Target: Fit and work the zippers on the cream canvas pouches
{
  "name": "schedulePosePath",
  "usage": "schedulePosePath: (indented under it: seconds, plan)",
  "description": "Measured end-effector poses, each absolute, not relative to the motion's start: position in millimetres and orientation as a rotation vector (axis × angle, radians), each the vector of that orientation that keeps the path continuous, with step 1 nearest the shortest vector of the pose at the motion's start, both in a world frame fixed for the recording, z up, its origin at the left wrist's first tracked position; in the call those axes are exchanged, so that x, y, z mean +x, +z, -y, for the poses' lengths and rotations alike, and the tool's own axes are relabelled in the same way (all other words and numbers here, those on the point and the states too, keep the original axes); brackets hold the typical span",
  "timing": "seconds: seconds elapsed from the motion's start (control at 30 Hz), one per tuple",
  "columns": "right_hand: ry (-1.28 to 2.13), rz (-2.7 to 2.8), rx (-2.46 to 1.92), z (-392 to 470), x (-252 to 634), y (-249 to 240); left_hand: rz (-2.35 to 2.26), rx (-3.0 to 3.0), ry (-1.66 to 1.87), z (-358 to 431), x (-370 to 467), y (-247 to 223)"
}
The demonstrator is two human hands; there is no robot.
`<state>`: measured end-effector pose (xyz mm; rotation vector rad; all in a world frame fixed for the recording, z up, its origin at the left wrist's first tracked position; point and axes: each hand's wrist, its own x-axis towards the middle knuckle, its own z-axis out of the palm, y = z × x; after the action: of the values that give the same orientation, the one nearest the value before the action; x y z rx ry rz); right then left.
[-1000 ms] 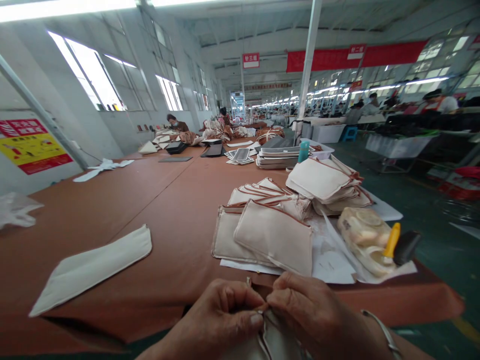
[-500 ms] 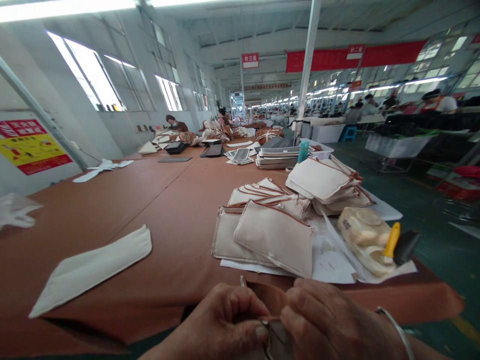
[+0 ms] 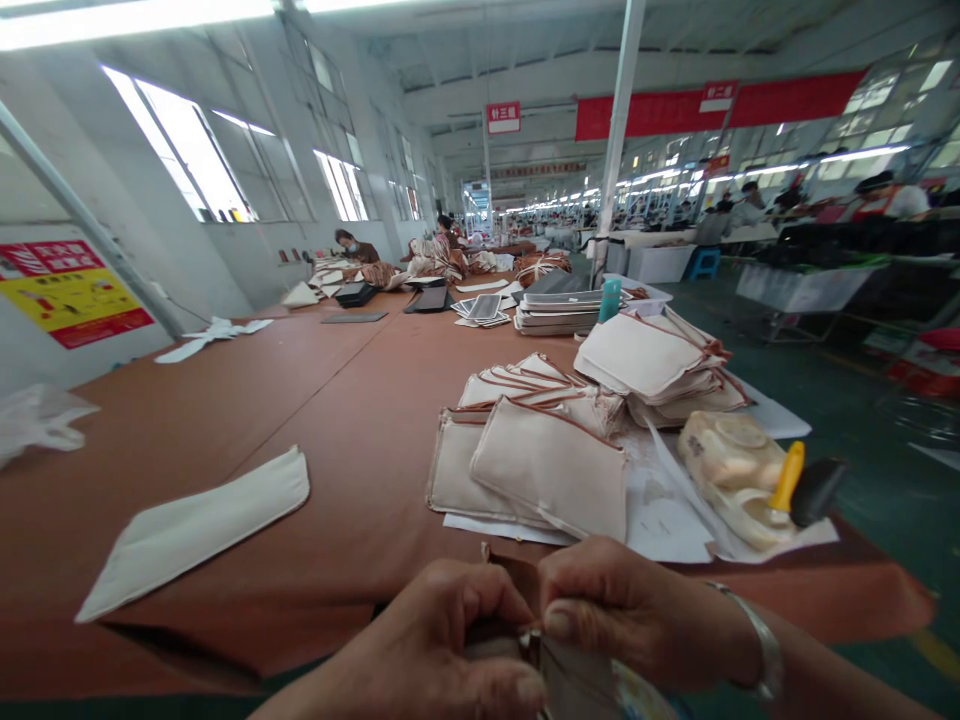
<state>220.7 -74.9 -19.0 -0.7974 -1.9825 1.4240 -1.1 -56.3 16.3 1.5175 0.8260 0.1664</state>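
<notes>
At the table's front edge my left hand (image 3: 442,640) and my right hand (image 3: 637,610) meet, both closed on a brown and beige fabric piece (image 3: 574,675) with a darker seam. My thumbs press close to a small shiny bit on its edge. The lower part of the piece runs out of the frame at the bottom. Just beyond my hands, beige panels with brown edging (image 3: 555,465) overlap on white paper (image 3: 664,520). One long pale panel (image 3: 199,530) lies alone on the left.
A brown-covered table (image 3: 352,430) stretches ahead. Toward the right are a stack of panels (image 3: 641,355), a plastic tub (image 3: 731,465), a yellow-handled tool (image 3: 787,480) and a teal cylinder (image 3: 609,300). People sit farther back.
My right hand has shifted slightly left and up, its thumb now showing against the piece. More of the piece's lower part shows beneath it, with a patterned patch.
</notes>
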Motion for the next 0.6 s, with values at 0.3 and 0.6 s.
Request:
schedulePosePath:
  seconds: [0.3,0.6]
  plan:
    - [1.683,1.773,-0.774,70,219,-30,-0.804,1.498,0.208,47,2,12]
    - [1.149,2.020,-0.834,57,206,-49,-0.916,1.751,0.451,35,-5,-14]
